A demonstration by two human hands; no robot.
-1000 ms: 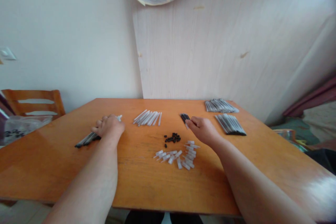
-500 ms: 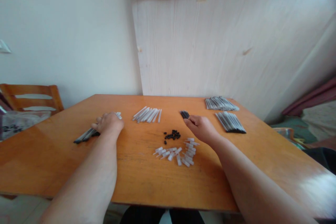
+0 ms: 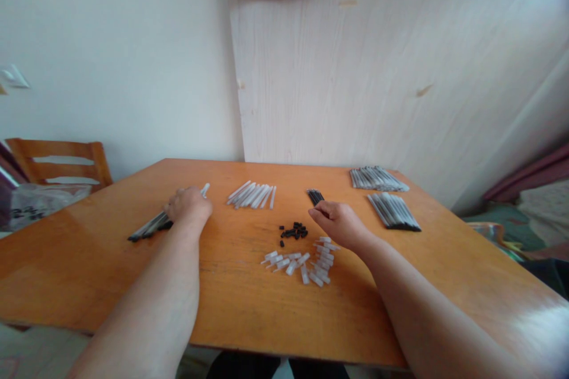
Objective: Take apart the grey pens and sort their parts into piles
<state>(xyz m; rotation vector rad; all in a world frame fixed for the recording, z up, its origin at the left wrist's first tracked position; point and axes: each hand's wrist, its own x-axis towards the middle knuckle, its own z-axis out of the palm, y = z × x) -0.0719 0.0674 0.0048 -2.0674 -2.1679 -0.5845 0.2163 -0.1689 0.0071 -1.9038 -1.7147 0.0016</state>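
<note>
On the left of the table, my left hand [image 3: 189, 206] curls over a bundle of slim clear tubes with dark ends [image 3: 149, 228]. One pale tube end [image 3: 205, 189] pokes up past its far side, apparently gripped; most of the fingers are hidden. My right hand [image 3: 340, 220] is closed, thumb and forefinger together, just in front of a small bunch of thin black sticks [image 3: 315, 196]. Whatever lies in that pinch cannot be made out. Between the hands are small black plugs [image 3: 294, 231] and white translucent tips with thin points [image 3: 291, 263].
Frosted white tubes [image 3: 252, 195] lie in a row at mid-table. Two stacks of clear tubes with dark parts, one far [image 3: 377, 178] and one nearer [image 3: 395, 211], lie at the right. A wooden chair [image 3: 62, 151] stands left of the table [image 3: 249, 314]; a wall rises behind.
My right hand has drawn back slightly towards me from the black sticks, leaving more of them in sight. The pale tube end beside my left hand sticks out farther. The view has shifted slightly.
</note>
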